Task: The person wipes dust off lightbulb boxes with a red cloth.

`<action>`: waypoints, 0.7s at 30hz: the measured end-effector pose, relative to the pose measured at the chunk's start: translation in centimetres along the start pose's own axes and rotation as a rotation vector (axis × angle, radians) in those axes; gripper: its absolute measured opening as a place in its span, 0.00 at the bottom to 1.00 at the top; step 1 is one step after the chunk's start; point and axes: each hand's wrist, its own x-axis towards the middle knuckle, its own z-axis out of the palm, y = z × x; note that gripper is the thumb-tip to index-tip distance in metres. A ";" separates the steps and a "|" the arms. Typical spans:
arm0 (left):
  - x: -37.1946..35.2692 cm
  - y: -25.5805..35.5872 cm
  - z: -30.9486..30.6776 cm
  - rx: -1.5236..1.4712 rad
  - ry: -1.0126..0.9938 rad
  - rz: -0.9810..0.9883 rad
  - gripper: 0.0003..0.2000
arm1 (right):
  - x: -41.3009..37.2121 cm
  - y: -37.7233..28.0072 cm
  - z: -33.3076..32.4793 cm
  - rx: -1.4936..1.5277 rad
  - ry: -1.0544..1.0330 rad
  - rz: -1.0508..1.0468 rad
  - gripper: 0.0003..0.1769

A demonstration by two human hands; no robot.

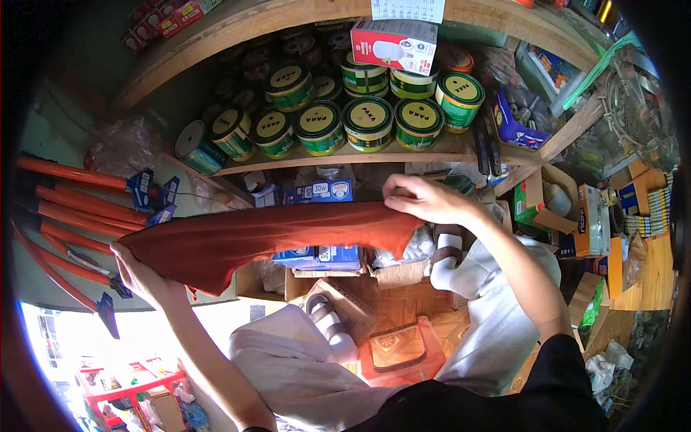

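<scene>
A rust-red cloth [266, 234] is stretched sideways in front of me, its lower edge hanging unevenly. My left hand [140, 277] grips its left end, thumb and fingers closed on the fabric. At the upper right corner, my right hand [425, 200] pinches the top edge between thumb and fingers. The cloth partly covers the blue boxes [317, 193] behind it. Whether it is a garment or a plain piece of fabric cannot be made out.
Paint cans [319, 128] line the wooden shelf [338, 162] ahead, with a red bulb box [394, 47] above. Orange-handled tools [79, 209] hang at left. Open cartons [551, 201] crowd the right. An orange plastic stool [403, 353] is between my legs.
</scene>
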 end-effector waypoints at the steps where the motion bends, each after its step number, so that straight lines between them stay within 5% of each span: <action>1: 0.6 -0.3 -0.6 -0.006 -0.011 -0.018 0.20 | -0.3 -1.6 -1.6 0.111 -0.088 0.146 0.20; 7: 2.0 -2.1 -1.8 0.112 -0.080 0.024 0.27 | -3.4 -5.0 -6.5 0.136 -0.160 0.200 0.22; 12: 3.8 -4.5 -2.2 0.525 -0.150 0.245 0.25 | -3.8 -4.7 -9.6 0.149 0.057 0.256 0.17; 16: 3.6 -6.0 -1.0 0.469 -0.205 0.373 0.20 | -3.7 -4.3 -11.5 0.270 0.186 0.222 0.11; 19: 2.2 -5.2 0.1 0.246 -0.252 0.060 0.18 | -3.4 -4.4 -11.7 0.411 0.300 0.161 0.11; 21: 2.1 -5.3 0.7 0.193 -0.278 0.023 0.17 | -3.2 -4.3 -11.7 0.645 0.383 0.124 0.13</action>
